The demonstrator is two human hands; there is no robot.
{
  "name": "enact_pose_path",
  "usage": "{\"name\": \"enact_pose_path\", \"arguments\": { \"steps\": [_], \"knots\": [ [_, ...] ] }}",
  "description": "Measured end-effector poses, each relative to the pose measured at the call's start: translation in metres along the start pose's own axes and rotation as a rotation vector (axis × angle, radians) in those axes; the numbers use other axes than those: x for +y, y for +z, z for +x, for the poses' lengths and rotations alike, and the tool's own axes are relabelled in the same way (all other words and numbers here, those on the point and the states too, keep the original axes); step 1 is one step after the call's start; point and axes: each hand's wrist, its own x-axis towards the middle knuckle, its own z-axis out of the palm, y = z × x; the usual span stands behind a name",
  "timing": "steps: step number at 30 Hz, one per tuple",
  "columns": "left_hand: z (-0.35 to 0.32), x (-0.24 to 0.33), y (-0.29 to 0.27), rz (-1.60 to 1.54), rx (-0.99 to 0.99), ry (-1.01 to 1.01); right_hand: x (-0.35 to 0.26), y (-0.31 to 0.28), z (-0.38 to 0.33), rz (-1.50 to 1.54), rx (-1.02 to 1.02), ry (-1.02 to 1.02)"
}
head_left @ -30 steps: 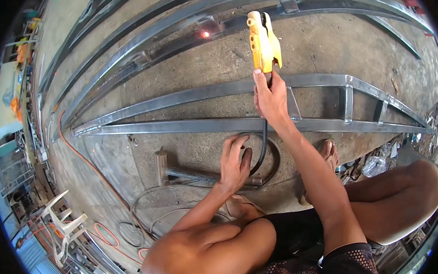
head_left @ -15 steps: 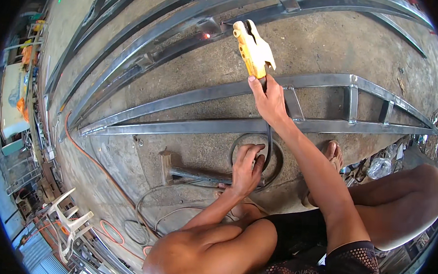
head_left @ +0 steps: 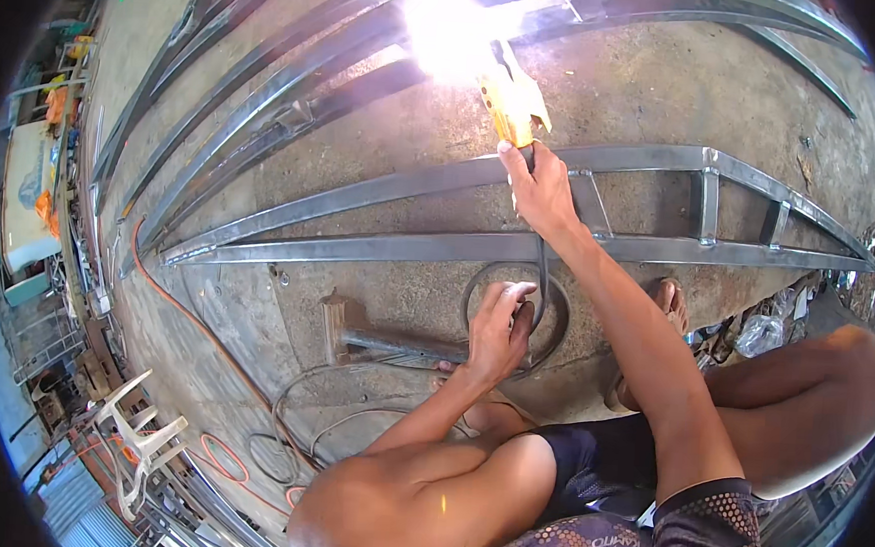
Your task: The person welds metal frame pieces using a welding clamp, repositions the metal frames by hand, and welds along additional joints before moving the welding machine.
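My right hand (head_left: 545,195) is closed round the handle of a yellow welding electrode holder (head_left: 513,108), held out over the steel frames. At its far end a glaring white arc (head_left: 447,28) hides the electrode and the spot on the far steel tubing (head_left: 358,98). A black cable (head_left: 541,265) runs down from the holder into a loop on the floor. My left hand (head_left: 497,332) hovers by that loop with fingers loosely curled and thumb apart, nothing visible in it. Beside it lies a hammer (head_left: 334,329) with a heavy head and metal handle.
Between me and the far tubing lies a welded steel truss (head_left: 389,245) with short uprights. A brown hose (head_left: 199,324) and several cables trail across the concrete at left. An overturned white plastic chair (head_left: 142,436) is at lower left. Clear plastic (head_left: 759,335) lies by my right knee.
A bright arc has flared up at the holder's tip, where only a small red glow showed on the tubing before. The right hand has barely shifted; the left stays near the cable loop.
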Motion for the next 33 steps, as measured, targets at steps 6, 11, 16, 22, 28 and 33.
{"name": "enact_pose_path", "arguments": {
  "steps": [6, 11, 16, 22, 28, 33],
  "knots": [
    [0.0, 0.004, -0.001, -0.035, 0.002, -0.055, -0.009, -0.008, -0.001, 0.009, -0.034, 0.03],
    [0.004, 0.008, -0.008, -0.049, 0.077, -0.057, -0.011, -0.007, -0.003, 0.025, 0.033, -0.023],
    [0.007, 0.007, -0.01, -0.047, 0.099, -0.084, -0.006, -0.012, 0.003, -0.043, 0.037, -0.049],
    [0.01, 0.004, -0.011, -0.035, 0.118, -0.058, -0.008, -0.007, 0.005, -0.086, 0.001, -0.063],
    [0.007, 0.002, -0.006, -0.005, 0.078, -0.037, -0.004, -0.01, 0.01, -0.112, 0.017, -0.1],
    [0.007, 0.005, -0.011, -0.063, 0.09, -0.101, -0.032, -0.015, -0.002, -0.005, -0.028, 0.022]
  ]
}}
